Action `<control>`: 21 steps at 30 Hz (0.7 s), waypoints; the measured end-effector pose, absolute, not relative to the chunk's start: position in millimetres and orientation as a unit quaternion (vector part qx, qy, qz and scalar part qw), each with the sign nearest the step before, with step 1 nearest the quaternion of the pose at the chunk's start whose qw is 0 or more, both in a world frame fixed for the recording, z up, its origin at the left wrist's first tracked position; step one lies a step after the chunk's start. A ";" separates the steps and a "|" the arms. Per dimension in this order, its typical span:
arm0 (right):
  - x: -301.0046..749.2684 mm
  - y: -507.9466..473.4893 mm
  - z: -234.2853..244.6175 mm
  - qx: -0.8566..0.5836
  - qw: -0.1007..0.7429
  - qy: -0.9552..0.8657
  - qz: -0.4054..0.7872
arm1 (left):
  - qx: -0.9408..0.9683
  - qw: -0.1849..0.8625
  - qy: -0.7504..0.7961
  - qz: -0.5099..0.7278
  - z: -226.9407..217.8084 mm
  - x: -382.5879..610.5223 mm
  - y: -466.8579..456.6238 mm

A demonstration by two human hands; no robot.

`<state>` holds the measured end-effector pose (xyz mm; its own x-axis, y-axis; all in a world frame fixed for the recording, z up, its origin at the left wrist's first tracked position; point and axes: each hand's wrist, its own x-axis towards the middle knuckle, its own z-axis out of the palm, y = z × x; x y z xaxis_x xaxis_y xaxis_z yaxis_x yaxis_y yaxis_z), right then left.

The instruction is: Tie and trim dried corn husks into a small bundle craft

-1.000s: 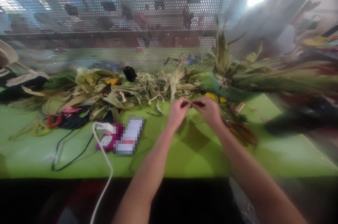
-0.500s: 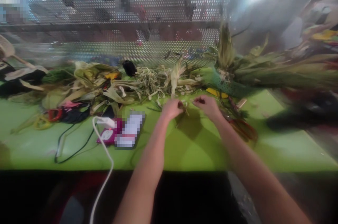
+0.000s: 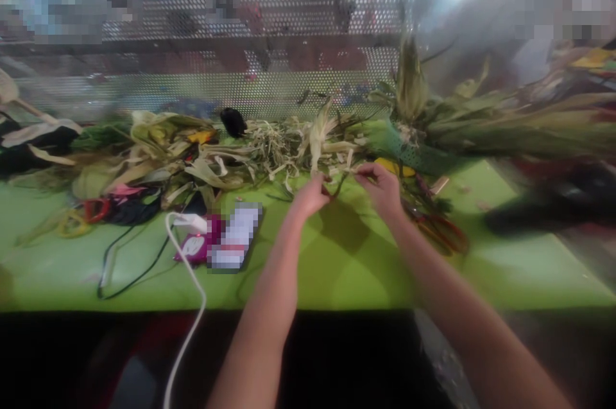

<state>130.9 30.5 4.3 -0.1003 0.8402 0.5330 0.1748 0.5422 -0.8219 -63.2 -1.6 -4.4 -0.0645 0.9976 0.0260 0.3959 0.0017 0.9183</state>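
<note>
My left hand (image 3: 310, 196) and my right hand (image 3: 382, 185) are stretched out over the green table (image 3: 337, 268), close together. Both pinch a thin dark strip of husk (image 3: 337, 185) that runs between them. My left fingers are closed on its lower end and my right fingers are closed on its upper end, just in front of the pile of dried corn husks (image 3: 289, 149). The strip is small and blurred.
Husks and leaves lie along the table's back edge against a perforated metal screen (image 3: 240, 30). A bundle of corn stalks (image 3: 481, 126) lies at the right. Red-handled scissors (image 3: 440, 229) rest beside my right wrist. A pink device (image 3: 199, 245) with a white cable (image 3: 190, 306) lies left.
My hands moved a little apart, then came back together and shifted slightly toward the husk pile. The strip between them now hangs in a short V.
</note>
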 end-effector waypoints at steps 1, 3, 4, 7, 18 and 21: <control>131.4 29.2 6.9 -0.369 0.565 -0.677 0.293 | 0.578 0.365 0.610 0.400 -3.2 -63.3 -1.5; 131.4 26.5 10.5 -0.361 0.575 -0.674 0.293 | 0.588 0.334 0.610 0.412 1.1 -61.4 -1.7; 130.9 25.2 11.6 -0.358 0.576 -0.673 0.294 | 0.591 0.322 0.599 0.434 4.0 -59.1 -2.1; 128.6 22.2 12.5 -0.356 0.572 -0.676 0.300 | 0.578 0.357 0.530 0.508 13.0 -48.3 -5.1; 128.9 15.9 16.4 -0.346 0.531 -0.684 0.361 | 0.470 0.475 0.471 0.576 5.1 -38.3 0.3; 132.4 19.2 19.4 -0.341 0.561 -0.639 0.401 | 0.457 0.491 0.450 0.589 2.4 -38.6 1.3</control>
